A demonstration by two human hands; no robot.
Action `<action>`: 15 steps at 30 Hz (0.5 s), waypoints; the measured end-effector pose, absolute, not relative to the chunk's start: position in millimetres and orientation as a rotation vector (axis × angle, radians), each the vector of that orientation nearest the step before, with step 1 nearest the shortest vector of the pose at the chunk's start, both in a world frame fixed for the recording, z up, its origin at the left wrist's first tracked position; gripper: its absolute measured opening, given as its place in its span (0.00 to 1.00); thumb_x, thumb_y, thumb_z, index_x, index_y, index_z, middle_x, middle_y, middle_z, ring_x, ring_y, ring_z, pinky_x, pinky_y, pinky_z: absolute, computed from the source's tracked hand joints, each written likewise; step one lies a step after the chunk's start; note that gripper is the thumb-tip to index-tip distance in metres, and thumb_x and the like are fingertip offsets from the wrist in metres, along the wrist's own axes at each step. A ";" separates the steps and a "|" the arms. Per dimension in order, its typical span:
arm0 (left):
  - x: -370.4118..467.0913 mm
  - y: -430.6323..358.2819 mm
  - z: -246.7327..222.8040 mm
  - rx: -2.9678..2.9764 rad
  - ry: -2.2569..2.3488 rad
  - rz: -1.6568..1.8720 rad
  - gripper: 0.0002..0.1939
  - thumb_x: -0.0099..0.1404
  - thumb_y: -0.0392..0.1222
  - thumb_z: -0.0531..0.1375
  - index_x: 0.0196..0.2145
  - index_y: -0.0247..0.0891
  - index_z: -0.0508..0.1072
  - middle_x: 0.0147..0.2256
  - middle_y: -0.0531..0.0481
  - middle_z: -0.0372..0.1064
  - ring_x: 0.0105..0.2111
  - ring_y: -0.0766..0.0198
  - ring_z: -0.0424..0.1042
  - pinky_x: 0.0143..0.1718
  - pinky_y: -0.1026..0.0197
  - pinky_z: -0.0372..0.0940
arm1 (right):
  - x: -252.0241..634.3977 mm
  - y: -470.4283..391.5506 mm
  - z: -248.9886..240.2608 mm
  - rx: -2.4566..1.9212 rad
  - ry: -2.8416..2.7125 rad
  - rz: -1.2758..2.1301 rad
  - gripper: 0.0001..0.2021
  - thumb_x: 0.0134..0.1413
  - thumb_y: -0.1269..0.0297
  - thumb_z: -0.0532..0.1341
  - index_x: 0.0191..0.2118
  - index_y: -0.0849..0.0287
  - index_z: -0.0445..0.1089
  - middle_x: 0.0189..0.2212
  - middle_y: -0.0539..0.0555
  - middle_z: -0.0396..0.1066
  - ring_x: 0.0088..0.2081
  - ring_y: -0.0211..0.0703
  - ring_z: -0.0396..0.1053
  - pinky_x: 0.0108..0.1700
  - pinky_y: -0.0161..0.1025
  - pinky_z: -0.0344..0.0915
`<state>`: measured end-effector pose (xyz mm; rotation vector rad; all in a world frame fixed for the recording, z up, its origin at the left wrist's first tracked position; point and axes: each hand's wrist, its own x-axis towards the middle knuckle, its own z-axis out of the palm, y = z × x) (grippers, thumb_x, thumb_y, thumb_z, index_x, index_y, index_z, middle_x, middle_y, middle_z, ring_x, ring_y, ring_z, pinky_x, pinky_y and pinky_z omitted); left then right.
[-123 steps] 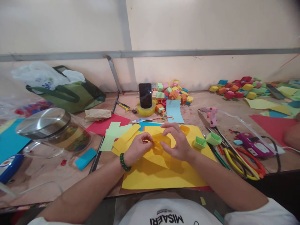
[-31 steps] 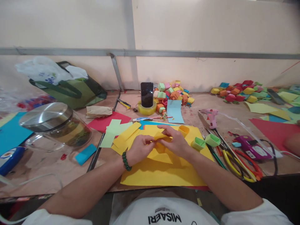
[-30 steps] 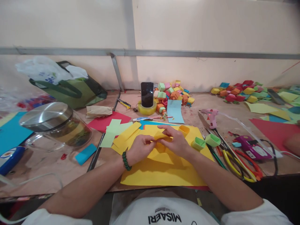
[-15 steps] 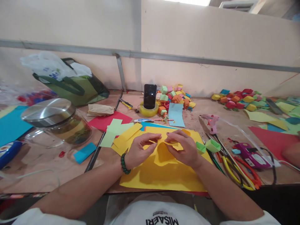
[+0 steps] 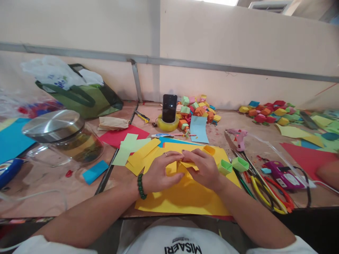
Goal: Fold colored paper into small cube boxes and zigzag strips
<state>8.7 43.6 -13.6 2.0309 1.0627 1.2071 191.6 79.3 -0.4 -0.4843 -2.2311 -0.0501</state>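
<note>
Paper piece [image 5: 187, 164], yellow: your right hand [image 5: 205, 170] pinches it; your left hand [image 5: 163, 171] curves wide beside it.

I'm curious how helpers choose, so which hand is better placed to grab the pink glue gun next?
Probably the right hand: it is nearer the pink glue gun, though it seems to pinch a yellow paper piece. The left hand looks freer, but it is farther off.

Bright light is coming in at the top right, glaring on the jar lid [image 5: 54, 124], while my hands [image 5: 182, 169] are looking softly blurred.
</note>
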 end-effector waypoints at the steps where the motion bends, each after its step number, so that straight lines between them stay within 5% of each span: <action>1: 9.4 44.8 -14.5 2.026 1.134 1.155 0.16 0.54 0.35 0.59 0.42 0.38 0.76 0.43 0.44 0.75 0.44 0.57 0.73 0.47 0.57 0.68 | 189.2 79.7 -4.7 -0.517 -2.248 -0.038 0.30 0.53 0.79 0.53 0.61 0.55 0.53 0.31 0.52 0.76 0.31 0.42 0.72 0.30 0.35 0.72; 6: 9.1 49.6 -14.8 1.992 1.378 0.882 0.11 0.56 0.32 0.53 0.28 0.35 0.76 0.27 0.49 0.76 0.28 0.63 0.72 0.31 0.64 0.64 | 185.8 83.9 -26.7 -0.778 -2.262 0.073 0.25 0.56 0.68 0.58 0.59 0.57 0.56 0.30 0.53 0.75 0.31 0.42 0.74 0.32 0.36 0.71; 10: 8.0 52.8 -14.4 1.960 1.339 0.841 0.11 0.56 0.33 0.52 0.25 0.35 0.75 0.25 0.49 0.73 0.26 0.65 0.69 0.26 0.66 0.60 | 186.6 89.1 -32.4 -0.876 -2.203 0.256 0.25 0.54 0.67 0.61 0.58 0.54 0.57 0.28 0.48 0.73 0.28 0.39 0.73 0.31 0.34 0.70; 15: 6.3 60.3 -17.0 1.809 1.325 0.960 0.07 0.51 0.37 0.56 0.19 0.36 0.71 0.27 0.49 0.72 0.30 0.63 0.69 0.31 0.64 0.63 | 184.0 93.0 -33.0 -0.712 -2.233 0.402 0.22 0.55 0.67 0.60 0.56 0.53 0.60 0.45 0.56 0.73 0.43 0.44 0.72 0.45 0.42 0.70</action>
